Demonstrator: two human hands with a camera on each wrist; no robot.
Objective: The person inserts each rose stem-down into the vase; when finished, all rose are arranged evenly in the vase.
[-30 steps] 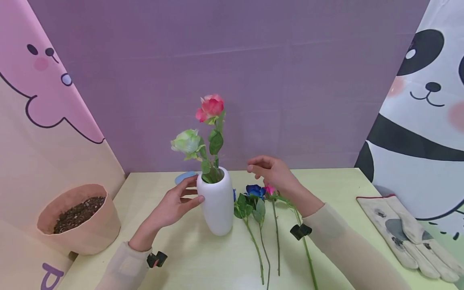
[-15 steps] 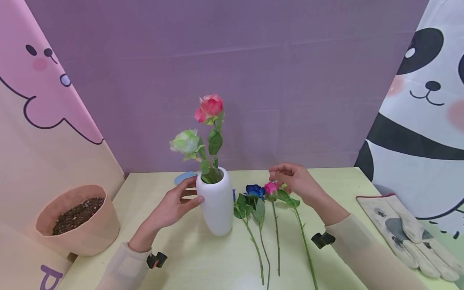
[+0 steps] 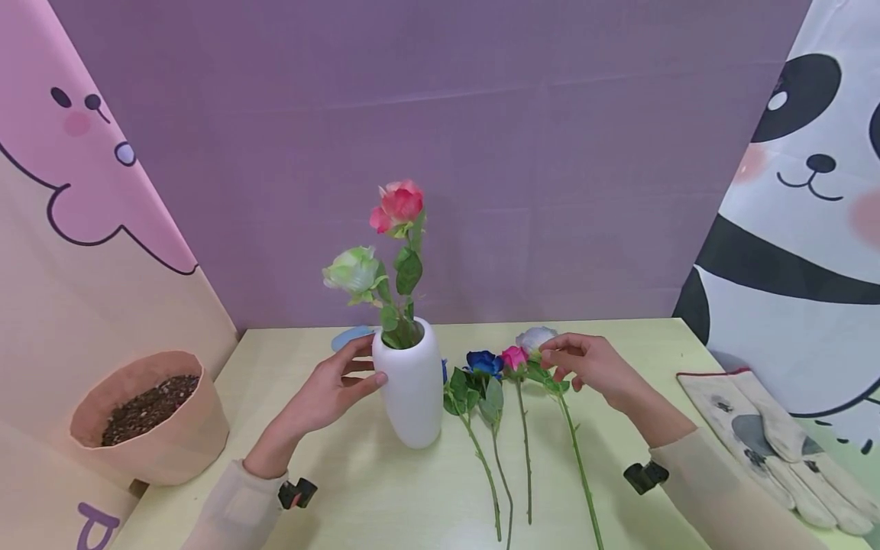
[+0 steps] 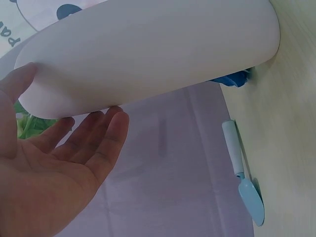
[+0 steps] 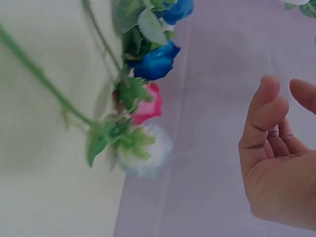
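Note:
A white vase [image 3: 412,401] stands upright on the table, holding a pinkish-red rose [image 3: 400,203] and a pale green-white rose [image 3: 352,269]. My left hand [image 3: 337,393] grips the vase's upper left side, thumb in front and fingers behind. To the vase's right lie several loose flowers: a blue rose [image 3: 484,363], a pink rose [image 3: 514,357] and a whitish flower [image 3: 535,338] with a long green stem. Beside the whitish flower hovers my right hand [image 3: 598,370], fingers loosely bent. In the right wrist view that hand [image 5: 276,163] holds nothing and is apart from the flowers.
At the left stands a pinkish pot [image 3: 199,428] with dark soil. Pale work gloves [image 3: 770,451] lie at the table's right edge. A light-blue trowel [image 4: 251,197] lies behind the vase. Behind the table hangs a purple backdrop [image 3: 481,153].
My right hand has moved right and down, away from the vase, past the blue and pink roses, uncovering the whitish flower. The left hand and vase have stayed in place.

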